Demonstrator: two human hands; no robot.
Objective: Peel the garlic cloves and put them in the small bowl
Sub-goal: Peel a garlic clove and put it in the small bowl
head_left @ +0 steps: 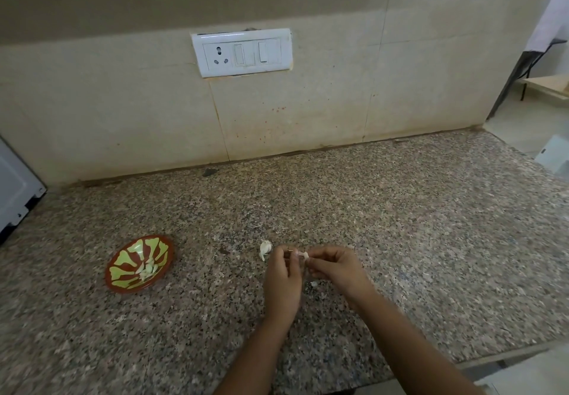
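No writing, brand, number or sign can be read anywhere. The white switch plate [241,52] shows only socket holes and two blank rockers. The small bowl [123,271] on the surface [400,209] bears a painted green and red pattern, with no letters.

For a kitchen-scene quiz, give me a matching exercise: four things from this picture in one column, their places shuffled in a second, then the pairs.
1 small bowl
2 garlic clove
3 loose garlic piece
4 switch plate

A on the wall
B pinched between left hand and right hand
C on the counter just beyond the left hand
D on the counter at left, holding peeled cloves

Pairs: 1-D, 2-B, 3-C, 4-A
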